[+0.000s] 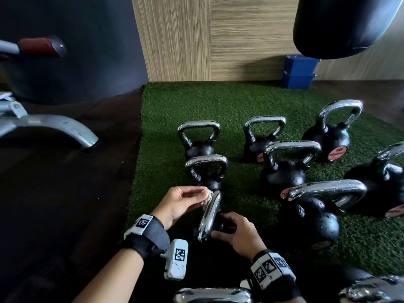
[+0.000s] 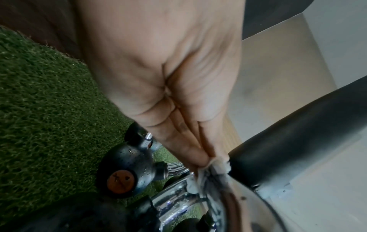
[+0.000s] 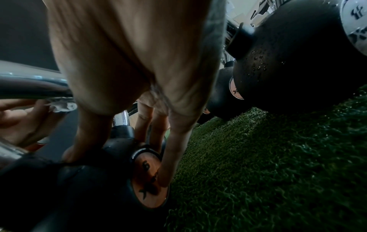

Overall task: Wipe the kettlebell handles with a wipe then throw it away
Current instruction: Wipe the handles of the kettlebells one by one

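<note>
A small black kettlebell (image 1: 218, 224) stands on the green turf (image 1: 166, 149) just in front of me, its chrome handle (image 1: 210, 215) edge-on to the head view. My left hand (image 1: 205, 195) pinches a crumpled white wipe (image 1: 209, 196) between thumb and fingertips against the top of that handle. In the left wrist view the wipe (image 2: 218, 166) sits on the handle (image 2: 178, 196). My right hand (image 1: 221, 226) grips the kettlebell's body (image 3: 111, 169), thumb on one side and fingers by its orange disc (image 3: 149, 177). The right wrist view also shows the wipe (image 3: 61, 105).
Several more chrome-handled kettlebells (image 1: 284, 169) stand on the turf ahead and to the right, wet with droplets. A black punching bag (image 1: 341, 25) hangs at the upper right above a blue box (image 1: 298, 72). A grey machine leg (image 1: 65, 127) rests on dark floor at left.
</note>
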The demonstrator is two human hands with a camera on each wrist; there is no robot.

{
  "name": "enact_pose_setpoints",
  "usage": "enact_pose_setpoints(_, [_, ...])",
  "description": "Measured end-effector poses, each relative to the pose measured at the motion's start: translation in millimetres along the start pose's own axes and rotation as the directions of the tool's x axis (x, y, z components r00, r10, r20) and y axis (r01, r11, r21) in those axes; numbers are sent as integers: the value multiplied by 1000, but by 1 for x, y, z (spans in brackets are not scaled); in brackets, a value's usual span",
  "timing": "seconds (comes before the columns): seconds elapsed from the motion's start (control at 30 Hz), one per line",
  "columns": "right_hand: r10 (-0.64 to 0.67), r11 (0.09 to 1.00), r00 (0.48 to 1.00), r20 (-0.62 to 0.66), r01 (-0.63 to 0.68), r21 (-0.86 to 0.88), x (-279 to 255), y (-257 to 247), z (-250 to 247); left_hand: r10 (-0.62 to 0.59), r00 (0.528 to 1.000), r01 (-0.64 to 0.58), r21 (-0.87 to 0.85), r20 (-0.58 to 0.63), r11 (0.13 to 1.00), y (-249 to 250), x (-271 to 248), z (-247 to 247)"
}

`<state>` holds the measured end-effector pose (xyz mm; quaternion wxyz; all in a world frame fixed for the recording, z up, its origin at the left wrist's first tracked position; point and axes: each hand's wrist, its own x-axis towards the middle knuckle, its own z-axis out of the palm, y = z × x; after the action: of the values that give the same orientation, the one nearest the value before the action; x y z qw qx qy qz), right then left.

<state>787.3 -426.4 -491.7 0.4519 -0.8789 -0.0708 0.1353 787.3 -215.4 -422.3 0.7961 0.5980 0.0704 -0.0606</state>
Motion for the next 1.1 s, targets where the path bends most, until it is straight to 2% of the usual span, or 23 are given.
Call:
enact_pose_setpoints(0.1, [1, 1000, 1000, 6, -1, -8, 0, 0, -1, -48, 998, 46, 62, 32, 997, 5, -7, -2])
enact_pose_setpoints(0.23, [0, 1000, 1000, 25, 0, 10, -1, 1, -3, -142, 979, 114, 183, 149, 976, 10, -23, -14])
enact_pose_setpoints(0.33, [1, 999, 1000, 12, -1, 50, -1, 1, -1, -108, 987, 81, 209, 122, 975, 8, -30, -15])
enact_pose_setpoints(0.4, [3, 997, 1000, 6, -3, 78, 1, 1, 1, -120, 988, 101, 177, 96, 979, 4, -36, -18])
enact_pose_setpoints(0.5, [8, 995, 1000, -1, -8, 102, 2, 2, 2, -189, 966, 151, 206, 176, 967, -2, -51, -27])
enact_pose_setpoints(0.57, [4, 995, 1000, -3, -3, 97, 1, 3, 2, -166, 963, 107, 263, 214, 959, -5, -59, -32])
enact_pose_setpoints(0.77, [4, 992, 1000, 14, -6, 128, 2, 2, 2, -8, 980, -71, 387, 200, 920, -23, -71, -36])
enact_pose_setpoints(1.0, [-11, 992, 1000, 13, 9, 127, -1, 1, 2, 9, 988, -97, 573, 154, 814, -35, -60, -37])
enact_pose_setpoints(1.1, [-9, 999, 999, 40, 10, -42, 0, -6, -7, 19, 990, -98, 577, 141, 811, -23, -56, -39])
